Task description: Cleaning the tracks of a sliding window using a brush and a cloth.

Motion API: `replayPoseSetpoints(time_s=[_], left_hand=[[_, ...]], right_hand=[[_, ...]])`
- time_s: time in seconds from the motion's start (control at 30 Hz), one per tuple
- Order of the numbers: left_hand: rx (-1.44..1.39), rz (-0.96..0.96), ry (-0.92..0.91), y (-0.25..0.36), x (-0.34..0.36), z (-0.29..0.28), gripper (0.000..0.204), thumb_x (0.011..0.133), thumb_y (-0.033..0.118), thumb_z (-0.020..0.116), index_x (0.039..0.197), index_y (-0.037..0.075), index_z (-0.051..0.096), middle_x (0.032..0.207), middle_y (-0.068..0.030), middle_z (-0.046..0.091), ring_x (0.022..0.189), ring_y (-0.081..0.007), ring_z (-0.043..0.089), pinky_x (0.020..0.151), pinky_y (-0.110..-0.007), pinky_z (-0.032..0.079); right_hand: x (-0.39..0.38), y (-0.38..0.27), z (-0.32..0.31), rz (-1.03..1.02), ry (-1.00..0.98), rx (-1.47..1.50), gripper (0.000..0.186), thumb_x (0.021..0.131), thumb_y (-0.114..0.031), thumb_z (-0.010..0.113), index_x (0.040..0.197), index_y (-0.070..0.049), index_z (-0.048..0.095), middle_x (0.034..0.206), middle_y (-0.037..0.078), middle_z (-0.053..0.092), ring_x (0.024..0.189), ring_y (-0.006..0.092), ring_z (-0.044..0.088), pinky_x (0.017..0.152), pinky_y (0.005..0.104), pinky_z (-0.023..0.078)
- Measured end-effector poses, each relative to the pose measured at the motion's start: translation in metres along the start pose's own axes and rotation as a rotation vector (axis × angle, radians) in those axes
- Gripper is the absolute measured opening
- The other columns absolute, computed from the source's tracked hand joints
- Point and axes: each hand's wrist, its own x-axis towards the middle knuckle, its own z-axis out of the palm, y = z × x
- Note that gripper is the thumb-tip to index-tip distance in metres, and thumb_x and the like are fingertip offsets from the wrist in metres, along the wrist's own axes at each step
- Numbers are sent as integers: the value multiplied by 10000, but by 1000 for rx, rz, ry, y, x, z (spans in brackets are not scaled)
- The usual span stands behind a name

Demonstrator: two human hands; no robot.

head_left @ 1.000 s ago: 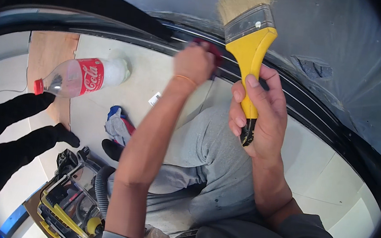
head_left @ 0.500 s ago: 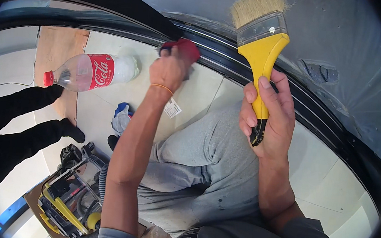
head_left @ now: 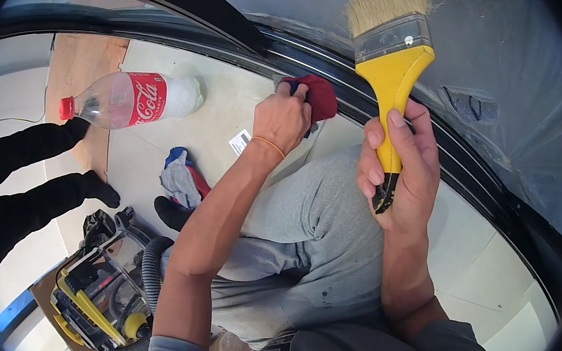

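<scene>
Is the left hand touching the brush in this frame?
Apart. The head view shows the left hand on a red cloth, with a plain gap between it and the brush, held in the right hand.

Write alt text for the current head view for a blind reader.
A person's right hand holds up a yellow-handled paintbrush while the left hand grips a dark red cloth at a black grooved track. At left are a red-capped soda bottle, a crumpled multicoloured cloth and a black-and-yellow machine.
</scene>
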Motion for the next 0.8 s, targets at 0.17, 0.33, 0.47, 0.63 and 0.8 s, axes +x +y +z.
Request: replayPoseSetpoints(time_s=[0.17, 0.33, 0.47, 0.63, 0.8], left_hand=[[-47, 33, -46, 21, -2, 18, 300, 935, 264, 587, 1087, 20, 674, 1009, -195, 675, 795, -364, 720, 704, -468, 596], [-89, 238, -125, 18, 0, 12, 326, 900, 245, 585, 1169, 78, 660, 976, -180, 671, 788, -382, 711, 709, -489, 587], [94, 156, -41, -34, 7, 5, 353, 922, 267, 576, 1217, 94, 663, 1023, -190, 684, 806, -380, 715, 729, -487, 592], [90, 0, 0, -44, 14, -5, 319, 928, 272, 550, 1141, 76, 684, 1013, -190, 681, 820, -381, 713, 749, -497, 589], [-94, 187, -83, 13, -4, 17, 303, 903, 297, 622, 1100, 72, 669, 969, -170, 677, 794, -364, 708, 730, -482, 591]], right_hand=[[-2, 5, 4, 0, -17, -78, 226, 1092, -193, 504, 1287, -81, 487, 899, 103, 572, 511, 75, 493, 413, 215, 431], [-1, 3, -3, -39, -34, -82, 228, 1092, -189, 501, 1285, -68, 481, 898, 107, 570, 519, 79, 494, 412, 222, 431], [-3, 1, 0, -1, 2, 8, 291, 1045, -181, 623, 1252, -61, 457, 881, 104, 613, 523, 110, 547, 405, 259, 434], [-4, 3, 3, -7, 8, -98, 220, 1089, -191, 512, 1274, -75, 487, 909, 105, 582, 511, 78, 499, 416, 219, 433], [-1, 2, 2, 4, -17, -36, 246, 1068, -189, 567, 1262, -70, 474, 890, 107, 600, 515, 97, 525, 413, 239, 439]])
